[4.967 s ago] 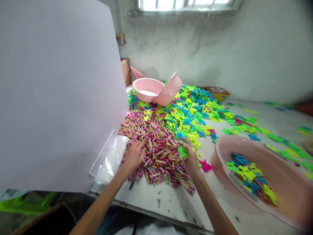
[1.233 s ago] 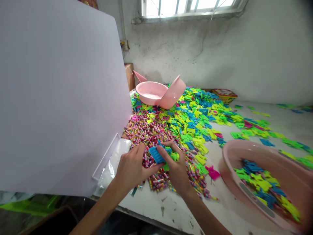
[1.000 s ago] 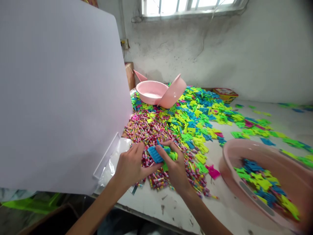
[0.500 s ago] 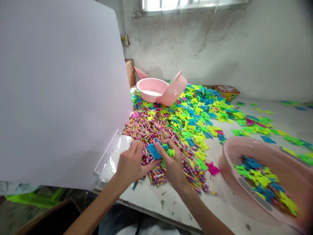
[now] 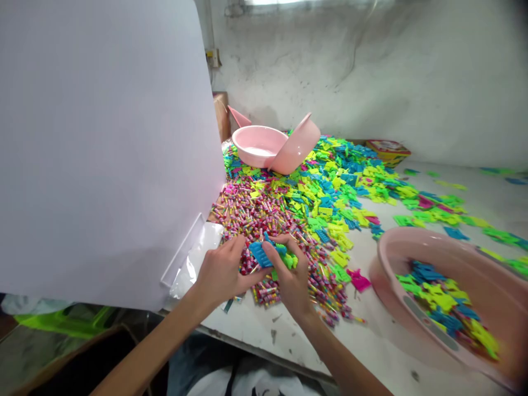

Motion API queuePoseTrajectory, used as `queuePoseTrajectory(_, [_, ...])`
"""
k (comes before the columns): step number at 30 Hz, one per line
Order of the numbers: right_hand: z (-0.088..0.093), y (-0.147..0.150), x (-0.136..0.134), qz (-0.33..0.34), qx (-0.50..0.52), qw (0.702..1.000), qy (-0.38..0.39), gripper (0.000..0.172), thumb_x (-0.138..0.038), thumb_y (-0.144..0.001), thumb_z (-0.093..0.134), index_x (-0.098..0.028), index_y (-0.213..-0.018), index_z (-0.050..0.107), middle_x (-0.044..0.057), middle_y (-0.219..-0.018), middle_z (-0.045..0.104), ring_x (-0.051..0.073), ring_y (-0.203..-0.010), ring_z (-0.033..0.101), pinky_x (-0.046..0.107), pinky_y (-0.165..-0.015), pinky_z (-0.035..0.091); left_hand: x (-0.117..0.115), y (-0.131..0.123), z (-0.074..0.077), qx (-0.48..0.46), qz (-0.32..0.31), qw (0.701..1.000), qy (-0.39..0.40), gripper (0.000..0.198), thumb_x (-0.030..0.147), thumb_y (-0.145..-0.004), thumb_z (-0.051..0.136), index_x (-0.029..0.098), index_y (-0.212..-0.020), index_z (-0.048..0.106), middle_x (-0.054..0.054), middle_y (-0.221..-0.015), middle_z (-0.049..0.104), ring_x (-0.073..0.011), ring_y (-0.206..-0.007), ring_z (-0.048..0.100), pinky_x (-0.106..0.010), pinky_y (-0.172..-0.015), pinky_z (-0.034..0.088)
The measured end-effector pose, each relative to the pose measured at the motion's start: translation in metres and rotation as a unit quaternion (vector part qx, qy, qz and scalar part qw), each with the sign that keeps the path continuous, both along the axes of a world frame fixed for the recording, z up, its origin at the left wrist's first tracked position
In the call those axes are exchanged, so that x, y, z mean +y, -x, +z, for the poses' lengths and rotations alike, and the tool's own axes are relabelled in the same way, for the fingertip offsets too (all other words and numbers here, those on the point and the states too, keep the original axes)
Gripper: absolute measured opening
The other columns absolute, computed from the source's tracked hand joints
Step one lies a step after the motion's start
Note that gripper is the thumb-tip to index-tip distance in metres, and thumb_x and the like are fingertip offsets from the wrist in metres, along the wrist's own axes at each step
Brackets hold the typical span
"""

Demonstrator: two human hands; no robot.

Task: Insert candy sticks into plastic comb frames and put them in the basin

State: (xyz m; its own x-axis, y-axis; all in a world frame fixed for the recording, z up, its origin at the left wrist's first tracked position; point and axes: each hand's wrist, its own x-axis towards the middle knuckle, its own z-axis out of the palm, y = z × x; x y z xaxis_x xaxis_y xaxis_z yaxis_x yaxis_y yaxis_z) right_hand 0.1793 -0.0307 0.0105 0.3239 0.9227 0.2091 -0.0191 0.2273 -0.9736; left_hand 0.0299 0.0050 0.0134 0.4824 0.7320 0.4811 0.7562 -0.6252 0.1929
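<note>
My hands meet low in the middle of the view, over a heap of small striped pink-and-yellow tubes [image 5: 264, 220]. My right hand [image 5: 291, 276] pinches a bunch of flat plastic pieces, a ribbed blue piece [image 5: 260, 254] on top and neon green ones [image 5: 289, 260] beside it. My left hand [image 5: 220, 269] curls against the blue piece's left end, its thumb beneath. Part of the bunch is hidden by my fingers. Its exact shapes cannot be made out.
Flat neon pieces [image 5: 334, 187] spread across a white-topped table [image 5: 280, 341]. A pink basin [image 5: 412, 242] holding such pieces sits at right, with pink basins [image 5: 259, 144] at the back. A large pale board [image 5: 103, 148] stands at left beside a plastic bag [image 5: 198, 258].
Since the oldest frame, my hands have come together and now hold the blue and green pieces. Over the last second they barely moved, while the view tilted downward, pushing the window nearly out of frame.
</note>
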Motion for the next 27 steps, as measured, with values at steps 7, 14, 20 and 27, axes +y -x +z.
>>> queuePoseTrajectory(7, [0.001, 0.004, 0.002, 0.002, 0.007, 1.0, 0.027, 0.022, -0.041, -0.085, 0.069, -0.02, -0.085, 0.061, -0.002, -0.082, 0.058, 0.014, -0.074, 0.054, 0.024, -0.068, 0.044, -0.001, 0.003, -0.006, 0.001, 0.001, 0.999, -0.045, 0.041, 0.059, -0.084, 0.059, 0.02, -0.087, 0.049, -0.001, -0.074, 0.061, -0.0198, -0.072, 0.064, -0.028, -0.053, 0.043])
queuePoseTrajectory(14, [-0.018, 0.006, 0.009, 0.019, 0.117, 0.992, 0.05, 0.022, -0.037, -0.08, 0.074, -0.021, -0.086, 0.061, -0.003, -0.078, 0.059, 0.013, -0.07, 0.053, 0.024, -0.065, 0.045, 0.002, 0.003, -0.011, 0.01, -0.017, 1.0, -0.018, 0.043, 0.062, -0.086, 0.055, 0.02, -0.082, 0.049, -0.002, -0.068, 0.061, -0.0198, -0.062, 0.064, -0.029, -0.049, 0.042])
queuePoseTrajectory(20, [-0.02, 0.001, 0.014, -0.001, 0.109, 0.992, 0.062, 0.024, -0.037, -0.077, 0.077, -0.02, -0.085, 0.064, -0.001, -0.081, 0.062, 0.014, -0.07, 0.056, 0.024, -0.064, 0.046, 0.0, 0.0, -0.016, 0.022, -0.001, 1.0, 0.002, 0.041, 0.059, -0.089, 0.053, 0.018, -0.086, 0.053, -0.003, -0.074, 0.065, -0.0198, -0.069, 0.066, -0.028, -0.053, 0.042])
queuePoseTrajectory(27, [-0.025, 0.006, 0.02, -0.011, 0.169, 0.981, 0.09, 0.031, -0.04, -0.07, 0.081, -0.019, -0.084, 0.064, -0.001, -0.077, 0.062, 0.014, -0.066, 0.057, 0.025, -0.062, 0.046, 0.004, 0.005, -0.022, 0.027, -0.001, 0.998, -0.052, 0.043, 0.06, -0.088, 0.054, 0.019, -0.076, 0.053, -0.002, -0.061, 0.062, -0.018, -0.058, 0.063, -0.027, -0.05, 0.037])
